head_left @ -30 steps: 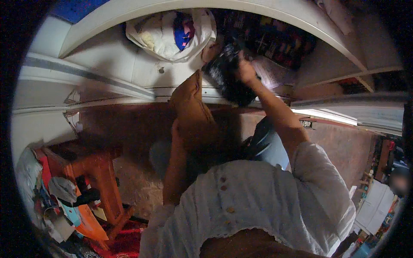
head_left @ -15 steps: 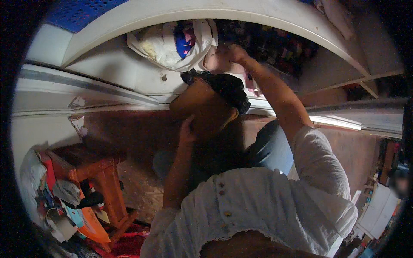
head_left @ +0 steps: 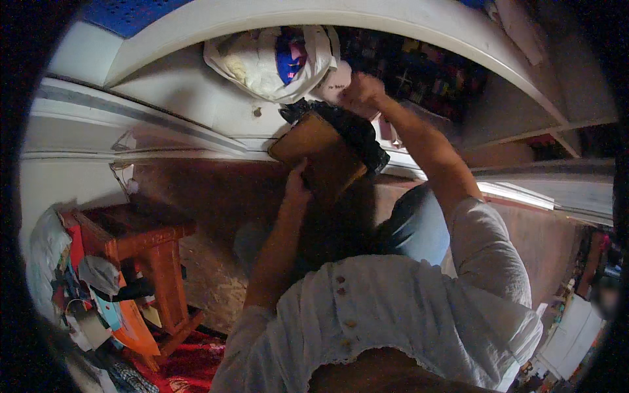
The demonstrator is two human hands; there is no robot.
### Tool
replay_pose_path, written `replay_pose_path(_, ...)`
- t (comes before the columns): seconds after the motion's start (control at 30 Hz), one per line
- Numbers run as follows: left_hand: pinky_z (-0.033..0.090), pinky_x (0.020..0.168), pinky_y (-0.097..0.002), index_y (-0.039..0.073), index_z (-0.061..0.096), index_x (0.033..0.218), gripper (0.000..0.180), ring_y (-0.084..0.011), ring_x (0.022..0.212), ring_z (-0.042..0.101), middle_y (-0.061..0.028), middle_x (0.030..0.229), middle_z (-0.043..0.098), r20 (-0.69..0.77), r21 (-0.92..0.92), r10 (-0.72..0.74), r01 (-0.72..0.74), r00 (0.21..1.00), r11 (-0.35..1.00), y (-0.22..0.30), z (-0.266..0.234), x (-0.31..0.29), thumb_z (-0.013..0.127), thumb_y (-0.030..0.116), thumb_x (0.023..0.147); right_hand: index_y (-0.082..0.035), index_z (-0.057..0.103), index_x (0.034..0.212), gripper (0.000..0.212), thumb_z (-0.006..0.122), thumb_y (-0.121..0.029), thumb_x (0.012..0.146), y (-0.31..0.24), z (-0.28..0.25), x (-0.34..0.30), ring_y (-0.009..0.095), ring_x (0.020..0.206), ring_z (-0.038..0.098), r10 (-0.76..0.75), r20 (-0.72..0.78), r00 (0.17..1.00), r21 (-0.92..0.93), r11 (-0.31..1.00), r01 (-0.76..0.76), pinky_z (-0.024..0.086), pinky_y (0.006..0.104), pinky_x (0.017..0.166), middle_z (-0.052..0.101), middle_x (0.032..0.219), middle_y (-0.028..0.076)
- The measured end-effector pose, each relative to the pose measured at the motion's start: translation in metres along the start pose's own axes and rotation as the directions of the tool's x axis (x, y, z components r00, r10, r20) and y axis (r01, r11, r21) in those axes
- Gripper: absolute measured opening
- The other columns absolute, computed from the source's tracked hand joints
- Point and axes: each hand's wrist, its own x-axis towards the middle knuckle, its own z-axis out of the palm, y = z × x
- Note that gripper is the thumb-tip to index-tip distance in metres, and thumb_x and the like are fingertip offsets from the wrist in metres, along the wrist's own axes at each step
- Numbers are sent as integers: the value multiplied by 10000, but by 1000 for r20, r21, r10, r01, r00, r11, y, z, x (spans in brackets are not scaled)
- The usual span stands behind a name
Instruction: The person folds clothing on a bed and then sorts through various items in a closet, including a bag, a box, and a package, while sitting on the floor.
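My left hand grips the near edge of a brown cardboard-like packet, tilted above my lap. A crumpled black plastic bag lies along its far and right side. My right hand, fingers closed, reaches into the white cabinet and holds a pale pinkish-white piece with dark marks on it; its kind is unclear. Just left of this piece sits a white plastic bag with a blue and pink packet in it.
The curved white cabinet edge arches over my right hand. Many small dark items fill the back right of the cabinet. A reddish-brown wooden stand stands at the left, with a grey cap and other clutter beside it.
The pale piece by my right hand has shifted slightly up and shows a marked, lighter face. The brown packet stays in my left hand. The whole view has shifted a little.
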Motion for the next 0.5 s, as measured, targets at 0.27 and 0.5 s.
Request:
replay_pose_path(0.27,319,947,-400,40,422,1173,418,-262,1094,425,-98,1165,471,480,425,341,-555,808,716,0,10,-22,484,260,822,-1,618,905,401,712,-243,599,-21,-146,-99,168,721,596,-45,208,977,747,652,-129,471,288,653,624,841,93)
replay_pose_path(0.5,341,930,-386,31,392,1197,437,-237,1081,436,-93,1191,448,368,590,220,-409,904,696,-11,-5,2,452,269,835,10,576,988,449,721,-168,602,-47,-12,-142,153,784,568,-294,325,899,918,325,-226,445,274,724,609,883,87)
